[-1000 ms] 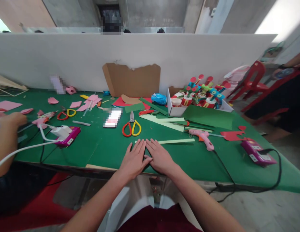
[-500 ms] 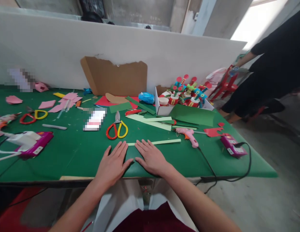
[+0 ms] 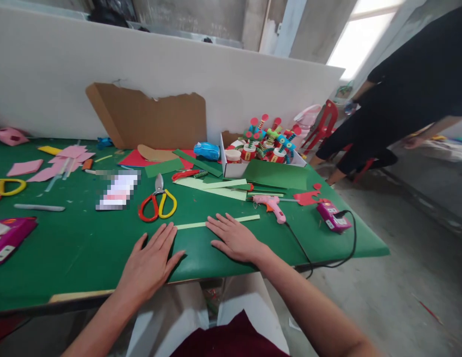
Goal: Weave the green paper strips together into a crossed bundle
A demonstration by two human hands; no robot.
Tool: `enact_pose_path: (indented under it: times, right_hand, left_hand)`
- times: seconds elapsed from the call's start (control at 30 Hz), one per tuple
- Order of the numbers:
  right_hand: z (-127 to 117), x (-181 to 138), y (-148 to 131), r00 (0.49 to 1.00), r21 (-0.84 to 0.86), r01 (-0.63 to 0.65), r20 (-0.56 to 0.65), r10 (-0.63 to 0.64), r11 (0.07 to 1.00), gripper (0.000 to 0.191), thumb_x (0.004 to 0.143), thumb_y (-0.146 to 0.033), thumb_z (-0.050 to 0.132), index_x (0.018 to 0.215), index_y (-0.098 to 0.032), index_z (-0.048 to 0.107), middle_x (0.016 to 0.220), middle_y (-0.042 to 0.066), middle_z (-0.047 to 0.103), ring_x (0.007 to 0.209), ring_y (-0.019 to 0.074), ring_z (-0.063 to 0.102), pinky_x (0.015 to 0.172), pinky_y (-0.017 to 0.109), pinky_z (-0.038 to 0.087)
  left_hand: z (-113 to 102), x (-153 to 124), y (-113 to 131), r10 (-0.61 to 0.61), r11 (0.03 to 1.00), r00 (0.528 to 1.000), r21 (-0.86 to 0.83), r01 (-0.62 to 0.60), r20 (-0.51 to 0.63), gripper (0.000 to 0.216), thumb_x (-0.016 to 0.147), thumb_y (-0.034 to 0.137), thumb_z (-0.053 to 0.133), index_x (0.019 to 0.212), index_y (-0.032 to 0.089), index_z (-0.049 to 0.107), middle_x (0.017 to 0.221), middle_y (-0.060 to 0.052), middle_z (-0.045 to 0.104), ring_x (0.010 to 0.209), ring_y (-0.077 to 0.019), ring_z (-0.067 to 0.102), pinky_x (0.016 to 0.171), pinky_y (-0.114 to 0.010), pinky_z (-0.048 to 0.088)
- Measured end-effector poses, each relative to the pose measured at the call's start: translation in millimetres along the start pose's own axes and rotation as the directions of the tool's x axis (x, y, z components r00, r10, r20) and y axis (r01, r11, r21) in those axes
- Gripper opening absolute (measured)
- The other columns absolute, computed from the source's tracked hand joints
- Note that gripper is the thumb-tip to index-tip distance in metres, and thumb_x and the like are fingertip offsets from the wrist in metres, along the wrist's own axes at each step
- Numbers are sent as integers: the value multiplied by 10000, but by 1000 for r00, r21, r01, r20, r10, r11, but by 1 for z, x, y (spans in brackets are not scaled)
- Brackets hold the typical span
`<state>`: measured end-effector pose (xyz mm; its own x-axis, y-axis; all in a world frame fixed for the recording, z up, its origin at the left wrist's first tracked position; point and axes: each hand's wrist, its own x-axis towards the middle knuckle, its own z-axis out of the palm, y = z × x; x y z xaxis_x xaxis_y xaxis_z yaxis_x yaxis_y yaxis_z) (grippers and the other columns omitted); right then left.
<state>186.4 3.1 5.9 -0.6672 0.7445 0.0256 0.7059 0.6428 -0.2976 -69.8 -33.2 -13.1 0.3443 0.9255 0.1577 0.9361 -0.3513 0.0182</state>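
A narrow pale green paper strip (image 3: 191, 225) lies flat on the green tabletop (image 3: 89, 258). At its left end, my left hand (image 3: 151, 260) rests flat with its fingertips on the strip and the thumb spread. My right hand (image 3: 234, 238) also lies flat, its fingers across the strip right of the middle; the strip's right end shows beyond them. Just past my left hand are scissors (image 3: 159, 196) with one red and one yellow handle. A pink glue gun (image 3: 272, 204) lies right of my right hand, its cord hanging over the table edge.
A white box (image 3: 234, 170) of colourful paper figures stands at the back right, beside green paper sheets (image 3: 277, 174). Pink paper pieces (image 3: 72, 157) and a pixelated object (image 3: 118, 191) lie left. A purple power strip (image 3: 333, 216) sits right. A person (image 3: 402, 99) stands beyond the table.
My hands have moved apart along the strip, baring more of it between them. The view has turned to the right. The person at the right shows more of the body and another hand.
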Motion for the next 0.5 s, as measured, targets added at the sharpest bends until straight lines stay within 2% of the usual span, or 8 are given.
enact_pose_path:
  times: [0.5]
  right_hand:
    - [-17, -32, 40, 998, -9, -21, 64, 21, 1000, 522, 983, -420, 317, 1473, -243, 287, 1534, 19, 323, 1445, 216, 219, 1189, 465, 154]
  left_hand:
    - [2, -1, -3, 10, 999, 1000, 31, -11, 17, 590, 925, 480, 267, 1404, 184, 443, 1464, -102, 426, 1364, -262, 374, 1079, -487, 306]
